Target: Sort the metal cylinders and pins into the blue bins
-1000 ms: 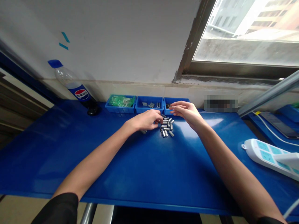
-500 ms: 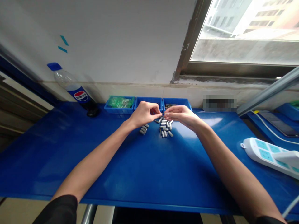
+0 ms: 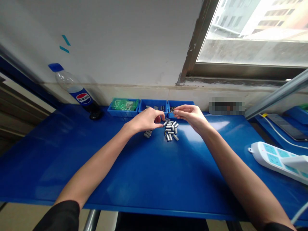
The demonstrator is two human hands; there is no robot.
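Note:
My left hand (image 3: 149, 119) hovers over the blue table, its thumb and forefinger parted with nothing visible between them. Under it, a short row of small silver-and-dark metal pieces (image 3: 147, 134) is partly covered. My right hand (image 3: 191, 115) is pinched at the fingertips in front of the right blue bin (image 3: 190, 103); whatever it may hold is too small to make out. Between and below the hands lies a loose pile of the same small metal pieces (image 3: 170, 128). The middle blue bin (image 3: 144, 102), behind my left hand, contains more pieces.
A left blue bin (image 3: 124, 113) holds green plastic packaging. Further left stands a cola bottle (image 3: 83, 96). On the right lie a white power strip (image 3: 276, 158) and a phone (image 3: 286, 126) with a cable. A wall and window rise behind the table (image 3: 144, 179).
My hands have moved apart from where their fingertips met. The left has dropped slightly and its fingers have parted; the right has shifted a little to the right, still pinched.

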